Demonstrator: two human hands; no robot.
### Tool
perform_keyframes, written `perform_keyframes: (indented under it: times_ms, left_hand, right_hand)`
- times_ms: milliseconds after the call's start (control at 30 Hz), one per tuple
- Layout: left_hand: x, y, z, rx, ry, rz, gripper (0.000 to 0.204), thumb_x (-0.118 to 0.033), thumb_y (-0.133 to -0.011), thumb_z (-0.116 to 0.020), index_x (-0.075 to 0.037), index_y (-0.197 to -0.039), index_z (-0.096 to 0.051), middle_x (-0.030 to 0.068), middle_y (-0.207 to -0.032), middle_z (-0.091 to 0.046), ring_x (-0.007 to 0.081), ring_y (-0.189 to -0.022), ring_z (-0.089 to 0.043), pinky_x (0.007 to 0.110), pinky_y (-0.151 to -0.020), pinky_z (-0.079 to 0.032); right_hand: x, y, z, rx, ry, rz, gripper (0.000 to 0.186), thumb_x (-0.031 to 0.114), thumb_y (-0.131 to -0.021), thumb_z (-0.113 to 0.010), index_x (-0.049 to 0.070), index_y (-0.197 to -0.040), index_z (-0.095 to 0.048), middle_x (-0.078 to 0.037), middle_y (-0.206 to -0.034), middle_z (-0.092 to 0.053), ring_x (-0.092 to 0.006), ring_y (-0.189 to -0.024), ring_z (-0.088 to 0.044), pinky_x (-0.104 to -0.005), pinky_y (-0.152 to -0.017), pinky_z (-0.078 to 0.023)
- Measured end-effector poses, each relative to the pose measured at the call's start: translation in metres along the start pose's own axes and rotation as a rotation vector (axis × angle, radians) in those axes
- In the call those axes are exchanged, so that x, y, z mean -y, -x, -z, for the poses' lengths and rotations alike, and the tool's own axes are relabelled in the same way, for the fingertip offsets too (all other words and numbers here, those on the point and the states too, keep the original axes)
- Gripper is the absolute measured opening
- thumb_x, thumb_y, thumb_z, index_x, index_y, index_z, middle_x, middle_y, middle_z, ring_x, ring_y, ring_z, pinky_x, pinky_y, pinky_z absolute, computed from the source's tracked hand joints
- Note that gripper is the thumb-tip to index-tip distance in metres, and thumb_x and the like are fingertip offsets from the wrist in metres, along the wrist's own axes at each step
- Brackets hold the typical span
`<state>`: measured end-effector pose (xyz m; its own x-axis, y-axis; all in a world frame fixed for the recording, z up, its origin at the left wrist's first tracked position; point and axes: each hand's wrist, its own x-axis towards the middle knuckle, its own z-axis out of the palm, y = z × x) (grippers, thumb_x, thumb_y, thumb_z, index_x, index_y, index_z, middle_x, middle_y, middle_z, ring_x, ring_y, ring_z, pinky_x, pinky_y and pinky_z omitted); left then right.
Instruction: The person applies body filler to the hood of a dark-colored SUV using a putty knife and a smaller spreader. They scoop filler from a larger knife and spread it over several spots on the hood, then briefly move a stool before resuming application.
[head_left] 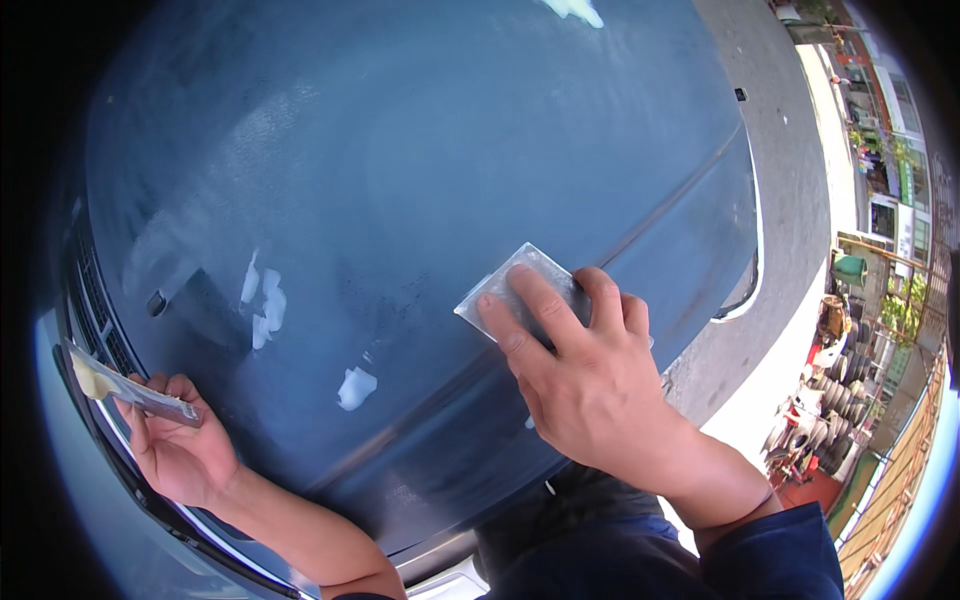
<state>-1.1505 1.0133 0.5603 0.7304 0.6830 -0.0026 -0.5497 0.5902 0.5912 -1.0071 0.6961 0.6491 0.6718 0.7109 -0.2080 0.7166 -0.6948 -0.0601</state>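
Blue panel (420, 150) smooth, softly glossy; square plate (556, 283) metallic-looking; white patches (357, 388) matt.

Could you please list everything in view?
Panel: 1, dark blue, middle
Patches: several, white, scattered on panel
Scraper: 1, grey, right of centre
Plate: 1, grey, lower left
Putty: 1, cream, plate's left end
Grille: 1, black, far left
Ground: 1, grey, right of panel
Tyres: many, black, far right
Plants: several, green, far right
Buildings: several, mixed, far right
Right sleeve: 1, dark blue, lower right
Left hand: 1, bare, holding plate
Right hand: 1, bare, holding scraper
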Motion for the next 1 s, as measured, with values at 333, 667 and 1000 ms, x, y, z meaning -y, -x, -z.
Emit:
perform_keyframes:
  times_ms: [333, 667, 1000]
  left_hand:
    - [0.012, 0.012, -0.017, 0.040, 0.023, 0.002, 0.044, -0.001, -0.093, -0.042, 0.001, -0.136, -0.035, 0.0164, -0.130, -0.050, 0.0272, -0.120, -0.050, 0.042, -0.103, -0.039]
    - [0.018, 0.006, -0.053, -0.067, 0.057, 0.048, 0.050, -0.002, -0.090, -0.051, -0.001, -0.137, -0.033, 0.0149, -0.126, -0.053, 0.0234, -0.115, -0.055, 0.040, -0.099, -0.045]
    - [0.020, 0.007, -0.053, -0.112, -0.056, -0.079, 0.052, -0.004, -0.092, -0.050, -0.001, -0.139, -0.030, 0.0131, -0.130, -0.050, 0.0212, -0.120, -0.050, 0.038, -0.103, -0.039]
  right_hand:
    - [0.016, -0.008, 0.030, -0.201, -0.147, 0.107, 0.051, 0.011, -0.072, -0.067, 0.016, -0.122, -0.059, -0.009, -0.129, -0.049, -0.0384, -0.102, -0.049, -0.0438, -0.078, -0.040]
    - [0.103, -0.080, 0.021, -0.315, -0.548, 0.514, 0.048, 0.015, -0.073, -0.073, 0.018, -0.120, -0.062, -0.010, -0.128, -0.050, -0.0383, -0.108, -0.049, -0.0441, -0.082, -0.043]
    - [0.098, -0.083, 0.050, -0.404, -0.221, 0.392, 0.041, 0.012, -0.073, -0.072, 0.013, -0.114, -0.065, -0.011, -0.124, -0.051, -0.0376, -0.106, -0.048, -0.0438, -0.085, -0.041]
